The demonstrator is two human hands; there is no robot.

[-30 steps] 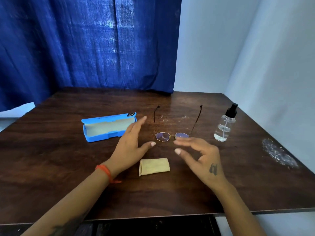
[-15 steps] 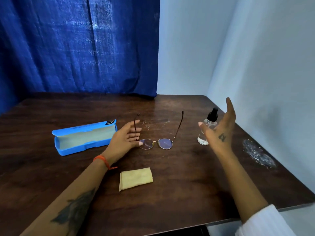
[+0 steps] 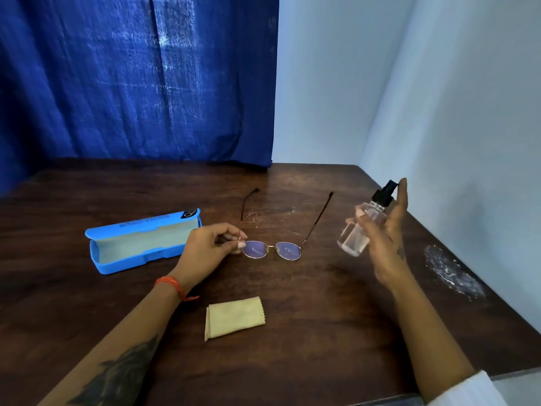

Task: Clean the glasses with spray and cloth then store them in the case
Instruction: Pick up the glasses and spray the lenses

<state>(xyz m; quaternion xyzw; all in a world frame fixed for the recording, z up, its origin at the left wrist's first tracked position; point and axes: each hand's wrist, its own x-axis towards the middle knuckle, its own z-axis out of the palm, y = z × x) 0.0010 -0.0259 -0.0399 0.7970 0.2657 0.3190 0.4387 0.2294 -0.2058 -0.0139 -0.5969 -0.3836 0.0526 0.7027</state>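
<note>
Thin gold-rimmed glasses (image 3: 285, 249) lie on the dark wooden table (image 3: 307, 347), arms unfolded and pointing away from me. My left hand (image 3: 209, 250) pinches the frame at its left hinge. My right hand (image 3: 386, 238) holds a small clear spray bottle (image 3: 358, 230) with a black pump top, tilted and lifted off the table to the right of the glasses. A folded yellow cloth (image 3: 234, 317) lies in front of the glasses, near me. The blue case (image 3: 140, 241) stands open to the left, nothing inside it.
A blue curtain (image 3: 131, 77) hangs behind the table. White walls close in at the back and right. A patch of crinkled clear film or wet marks (image 3: 452, 273) lies near the table's right edge.
My left hand has closed on the left hinge of the glasses. My right hand moved right, took hold of the spray bottle and lifted and tilted it.
</note>
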